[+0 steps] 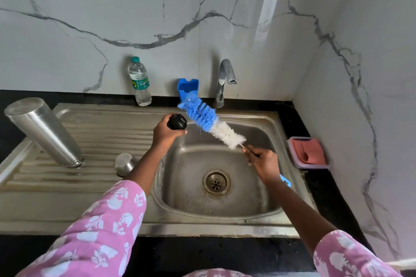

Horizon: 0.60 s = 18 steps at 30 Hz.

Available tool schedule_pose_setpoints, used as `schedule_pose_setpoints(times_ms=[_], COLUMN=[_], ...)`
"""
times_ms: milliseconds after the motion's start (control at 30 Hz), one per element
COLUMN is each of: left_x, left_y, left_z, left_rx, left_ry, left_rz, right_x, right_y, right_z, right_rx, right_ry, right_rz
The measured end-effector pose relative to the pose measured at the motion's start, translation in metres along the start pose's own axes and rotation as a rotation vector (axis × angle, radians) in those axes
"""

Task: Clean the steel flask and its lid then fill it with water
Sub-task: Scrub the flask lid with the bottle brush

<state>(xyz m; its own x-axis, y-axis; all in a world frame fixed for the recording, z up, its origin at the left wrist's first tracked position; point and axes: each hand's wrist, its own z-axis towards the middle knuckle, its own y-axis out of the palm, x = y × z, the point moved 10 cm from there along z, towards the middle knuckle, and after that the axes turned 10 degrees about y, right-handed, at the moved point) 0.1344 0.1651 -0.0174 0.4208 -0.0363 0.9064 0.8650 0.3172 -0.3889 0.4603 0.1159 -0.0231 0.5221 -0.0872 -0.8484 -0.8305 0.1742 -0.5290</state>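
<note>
The left hand [165,134] is curled round the black lid [177,122], holding it up over the sink [202,227]. The right hand [263,162] is closed on the thin handle of the brush [209,119]; its blue and white bristles point to 10 o'clock, just beside the lid. The drain [216,182] lies at 6 o'clock from the hands. The flask [45,132] stands mouth down on the sink's ribbed side at 9 o'clock, a steel cup [125,163] near it. At 12 o'clock are the tap [226,78], a blue holder [188,87] and a bottle [140,82]. At 3 o'clock a box [313,166] with a pink cloth [309,150] sits on the black tabletop [326,198].
</note>
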Motion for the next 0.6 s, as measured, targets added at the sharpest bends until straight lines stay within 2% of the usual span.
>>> schedule_pose_setpoints(times_ms=[133, 333, 400, 600], left_x=[0.009, 0.017, 0.021, 0.029], left_y=[0.015, 0.031, 0.040, 0.050], left_z=[0.001, -0.001, -0.005, -0.004], left_rx=[-0.031, -0.075, -0.120, -0.144], left_ry=[0.002, 0.016, 0.032, 0.066], left_rz=[0.017, -0.002, 0.019, 0.092], right_x=[0.010, -0.007, -0.017, -0.039], right_y=[-0.007, -0.040, -0.045, -0.041], right_z=[-0.003, -0.022, -0.025, -0.033], right_rx=[0.054, 0.351, 0.415, 0.458], right_ry=[-0.091, -0.439, -0.505, -0.593], right_rz=[-0.183, -0.445, -0.504, -0.643])
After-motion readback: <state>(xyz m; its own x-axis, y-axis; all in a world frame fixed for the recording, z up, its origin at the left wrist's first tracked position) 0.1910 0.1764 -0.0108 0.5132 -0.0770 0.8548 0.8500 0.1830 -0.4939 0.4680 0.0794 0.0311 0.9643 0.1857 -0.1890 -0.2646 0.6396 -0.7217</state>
